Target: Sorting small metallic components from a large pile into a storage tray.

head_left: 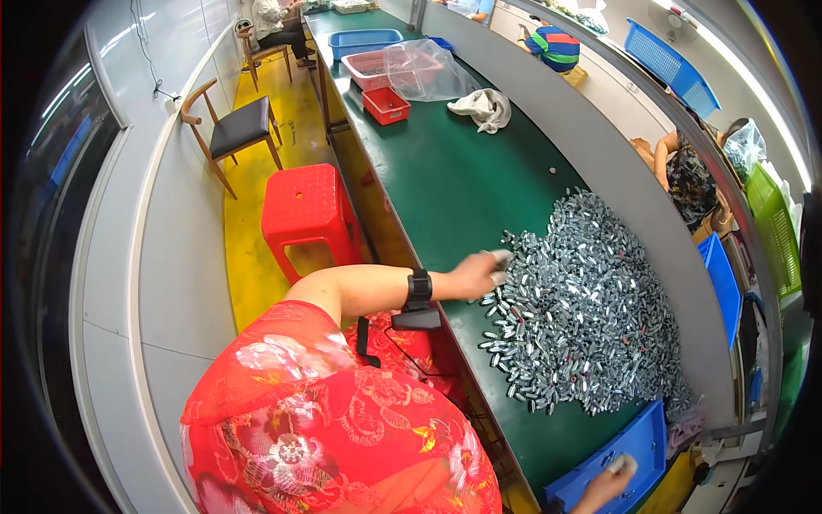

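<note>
The left hand point(479, 272) reaches out over the green table point(454, 184) to the near edge of a big heap of small silvery metal pieces point(591, 308). Its fingers point(499, 257), tipped in pale covers, curl together over the pieces at the heap's rim, and the outermost pieces lie touching the fingertips and just beyond them; whether any piece is actually pinched between them I cannot tell, since the hand is blurred. The covers probably guard the skin against the hard little parts. A black band point(419, 287) sits on the wrist behind the fingers, with a black box and cord hanging under it.

The right hand point(606, 487) is low at the frame's lower edge, well apart from the left, with its fingers closed around a small pale object point(622, 463). It hovers over a blue tray point(599, 471) that sits just past the heap's near end, so that anything taken from the heap has a short way to travel. What lies inside the tray beneath the fingers is too small to make out.

Far beyond the fingertips, up the table, stand a red bin point(386, 104), a pink basket with a clear plastic bag point(424, 70) and a crumpled white cloth point(484, 109). A red stool point(308, 214) stands beside the table, on the left arm's side
</note>
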Available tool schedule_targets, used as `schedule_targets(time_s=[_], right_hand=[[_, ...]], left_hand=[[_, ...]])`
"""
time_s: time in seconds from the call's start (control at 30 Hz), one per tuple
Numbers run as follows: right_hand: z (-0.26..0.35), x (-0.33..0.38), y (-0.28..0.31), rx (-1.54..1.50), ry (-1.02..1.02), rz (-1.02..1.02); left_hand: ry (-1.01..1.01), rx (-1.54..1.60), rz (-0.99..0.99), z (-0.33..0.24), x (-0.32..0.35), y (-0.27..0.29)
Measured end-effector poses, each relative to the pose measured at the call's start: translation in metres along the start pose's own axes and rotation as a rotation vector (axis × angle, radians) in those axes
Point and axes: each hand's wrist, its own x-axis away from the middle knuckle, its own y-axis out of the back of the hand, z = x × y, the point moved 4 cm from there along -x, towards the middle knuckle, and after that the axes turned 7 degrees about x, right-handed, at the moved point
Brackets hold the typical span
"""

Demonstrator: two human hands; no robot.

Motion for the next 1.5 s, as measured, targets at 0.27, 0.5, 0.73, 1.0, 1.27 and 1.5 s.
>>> schedule_targets(time_s=[0.27, 0.5, 0.73, 1.0, 1.27, 1.5], right_hand=[[0.024, 0.007, -0.024, -0.067, -0.194, 0.635], [0.116, 0.033, -0.101, -0.234, 0.064, 0.741], [0.115, 0.016, -0.141, 0.004, 0.201, 0.776], [0.091, 0.023, -0.158, -0.383, -0.149, 0.899], [0.087, 0.019, -0.152, -0.291, -0.194, 0.837], [0.062, 0.012, -0.162, -0.293, -0.282, 0.799]], left_hand=[[0.047, -0.308, -0.332, 0.037, 0.014, 0.012], [0.058, -0.348, -0.363, 0.031, 0.018, 0.012], [0.021, -0.399, -0.347, 0.032, 0.014, 0.008], [0.018, -0.397, -0.332, 0.034, 0.016, 0.007], [0.017, -0.349, -0.334, 0.034, 0.017, 0.012], [0.023, -0.318, -0.325, 0.038, 0.017, 0.011]])
